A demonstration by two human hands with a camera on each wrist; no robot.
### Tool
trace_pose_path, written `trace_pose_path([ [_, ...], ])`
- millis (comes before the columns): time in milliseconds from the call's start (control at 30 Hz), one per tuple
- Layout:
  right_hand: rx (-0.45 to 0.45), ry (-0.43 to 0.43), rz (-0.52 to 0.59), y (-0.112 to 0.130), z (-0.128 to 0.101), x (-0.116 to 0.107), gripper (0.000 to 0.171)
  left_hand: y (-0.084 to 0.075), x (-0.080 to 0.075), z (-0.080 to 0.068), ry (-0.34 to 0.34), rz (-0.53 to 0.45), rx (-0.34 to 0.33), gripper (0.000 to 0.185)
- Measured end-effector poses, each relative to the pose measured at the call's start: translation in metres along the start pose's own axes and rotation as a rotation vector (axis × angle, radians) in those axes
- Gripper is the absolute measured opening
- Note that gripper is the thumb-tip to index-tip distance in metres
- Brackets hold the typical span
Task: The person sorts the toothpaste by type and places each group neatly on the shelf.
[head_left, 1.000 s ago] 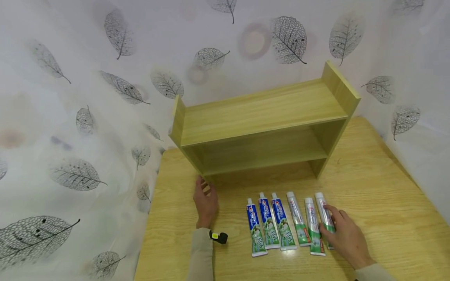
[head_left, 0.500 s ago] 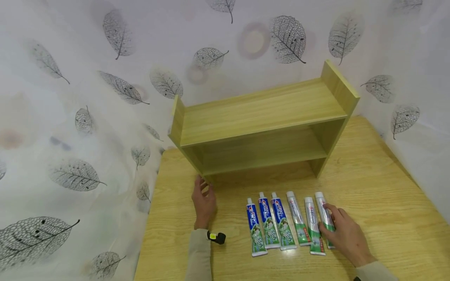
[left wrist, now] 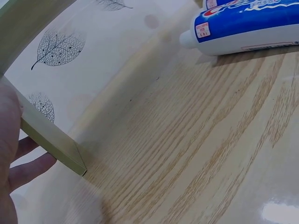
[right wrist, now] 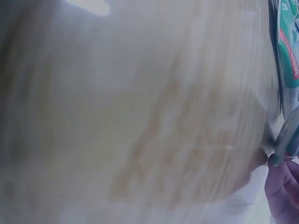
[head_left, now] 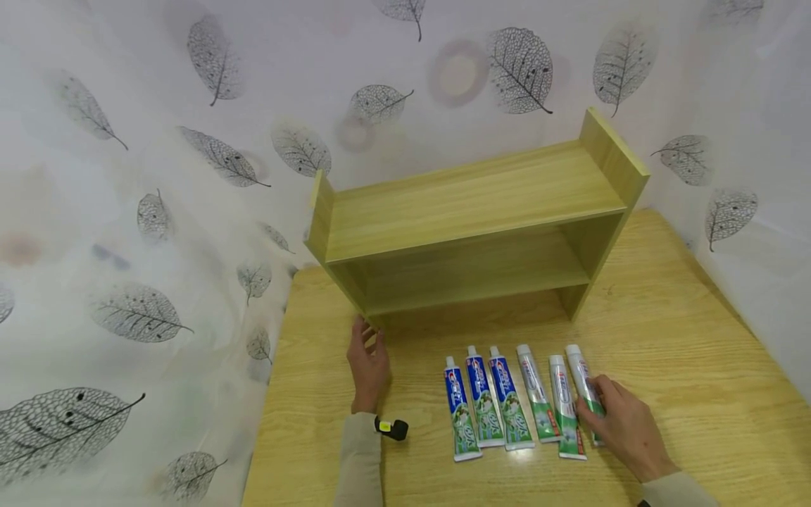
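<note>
My left hand grips the lower front corner of a light wooden two-tier shelf. In the left wrist view, fingers lie behind the shelf's side panel, with the thumb side in front. With thumb and fingers, my right hand pinches the rightmost silver-and-green toothpaste tube, partly covering its lower half. Two similar toothpaste tubes lie just left of it. Further left are three blue-and-green toothpaste tubes, all with white caps toward the shelf. The right wrist view catches the pinched tube at its edge.
The shelf stands at an angle on a wood-grain table, near the back. Behind and beside it hangs pale wall covering with a dark leaf print. A black wrist strap piece sticks out beside the left sleeve.
The rightmost toothpaste tube has tilted slightly, its cap shifting a little left, and the right fingers have drawn closer round it. The left hand and shelf stay about where they were.
</note>
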State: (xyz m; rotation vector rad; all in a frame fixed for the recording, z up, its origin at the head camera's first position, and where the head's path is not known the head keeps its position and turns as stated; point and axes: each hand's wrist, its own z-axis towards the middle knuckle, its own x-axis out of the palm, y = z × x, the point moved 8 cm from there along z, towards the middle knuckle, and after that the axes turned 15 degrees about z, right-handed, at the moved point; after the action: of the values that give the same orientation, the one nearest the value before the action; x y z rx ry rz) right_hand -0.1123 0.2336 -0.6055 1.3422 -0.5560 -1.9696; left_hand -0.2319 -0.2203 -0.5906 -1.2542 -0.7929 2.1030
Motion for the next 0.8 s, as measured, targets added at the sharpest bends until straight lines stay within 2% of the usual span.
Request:
trace_pose_path([
  [167, -0.018, -0.038, 0.012, 0.003, 0.0, -0.004, 0.039, 0.005, 0.002, 0.0, 0.005, -0.005, -0.018, 0.054],
  [300, -0.083, -0.079, 0.015, 0.01, 0.003, -0.012, 0.038, 0.005, 0.002, 0.0, 0.0, -0.019, -0.003, 0.053],
  [500, -0.173, -0.134, 0.038, 0.03, 0.014, -0.031, 0.036, 0.003, 0.001, 0.001, -0.007, 0.0, -0.01, 0.05],
  [800, -0.209, -0.164, 0.064, 0.066, 0.039, -0.066, 0.031, 0.002, 0.001, 0.0, -0.008, 0.05, 0.003, 0.049],
])
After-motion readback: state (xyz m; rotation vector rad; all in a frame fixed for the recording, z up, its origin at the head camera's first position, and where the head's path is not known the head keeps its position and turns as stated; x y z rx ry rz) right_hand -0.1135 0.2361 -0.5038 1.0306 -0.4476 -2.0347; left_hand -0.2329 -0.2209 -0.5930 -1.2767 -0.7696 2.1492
